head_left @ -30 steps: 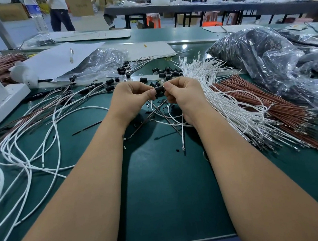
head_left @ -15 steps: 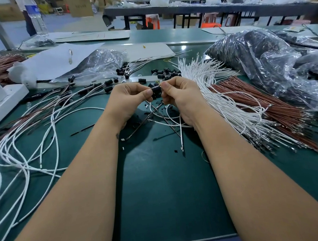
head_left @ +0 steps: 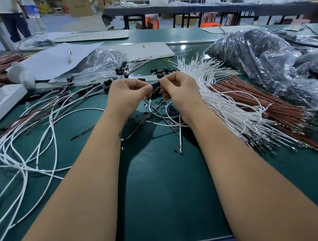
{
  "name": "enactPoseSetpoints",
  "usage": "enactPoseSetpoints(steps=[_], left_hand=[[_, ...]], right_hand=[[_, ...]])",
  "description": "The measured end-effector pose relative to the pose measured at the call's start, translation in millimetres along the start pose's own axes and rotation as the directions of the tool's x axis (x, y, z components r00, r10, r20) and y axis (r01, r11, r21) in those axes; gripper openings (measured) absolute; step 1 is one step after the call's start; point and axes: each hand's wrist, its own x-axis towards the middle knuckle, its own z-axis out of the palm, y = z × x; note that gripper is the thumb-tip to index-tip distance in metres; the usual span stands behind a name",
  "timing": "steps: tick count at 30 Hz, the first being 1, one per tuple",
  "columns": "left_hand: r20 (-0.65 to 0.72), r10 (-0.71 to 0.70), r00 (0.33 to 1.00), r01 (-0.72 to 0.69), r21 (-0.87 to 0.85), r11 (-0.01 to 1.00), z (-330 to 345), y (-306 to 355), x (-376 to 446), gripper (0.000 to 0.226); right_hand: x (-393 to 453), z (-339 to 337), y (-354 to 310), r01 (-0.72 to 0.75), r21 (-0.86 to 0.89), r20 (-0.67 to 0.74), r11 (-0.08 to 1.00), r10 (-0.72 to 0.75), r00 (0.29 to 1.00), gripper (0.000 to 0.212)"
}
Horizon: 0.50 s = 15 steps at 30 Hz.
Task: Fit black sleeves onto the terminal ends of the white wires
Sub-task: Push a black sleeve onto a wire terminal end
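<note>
Done: several long white wires already capped in black [head_left: 86, 87], spread toward the left edge of the green desk [head_left: 170, 196].
Left: thick fan of bare-ended thin white wires [head_left: 215, 96] on the right half of the desk; loose short black rubber sleeves [head_left: 162, 71] scattered near the far edge.
Stage: judged mid-batch, one sleeve being fitted.
Task piece: small black cylindrical sleeve [head_left: 155, 85] raised above the desk's middle, between both hands.
Left hand [head_left: 127, 96]: curled, thumb and forefinger pinching the sleeve's left end.
Right hand [head_left: 178, 91]: curled, fingertips pinching its right end; wire end hidden there.
Forearms: stretched forward, converging.
</note>
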Motion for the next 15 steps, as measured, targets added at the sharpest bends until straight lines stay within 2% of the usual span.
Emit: enactPoseSetpoints(steps=[3,5,8,15], left_hand=[[-0.067,-0.049,0.997,0.050,0.013,0.999,-6.2,-5.9,1.4,0.019],[-0.082,-0.087,0.993,0.081,-0.066,0.994,-10.1,-6.7,3.4,0.020],[-0.029,-0.061,0.998,0.055,-0.164,0.985,-8.2,-3.1,4.5,0.022],[0.108,0.016,0.994,0.013,-0.256,0.967,4.2,3.0,0.4,0.021]], right_hand=[[1.5,-1.7,-2.0,0.008,-0.028,-0.097,1.000,-0.010,0.995,0.017],[0.8,-3.3,-3.1,0.009,-0.024,-0.138,1.000,-0.012,0.990,0.017],[-1.9,0.1,-5.7,0.019,-0.005,-0.133,1.000,-0.020,0.991,0.017],[-2.8,3.6,-6.9,0.019,-0.029,-0.105,0.999,-0.022,0.994,0.016]])
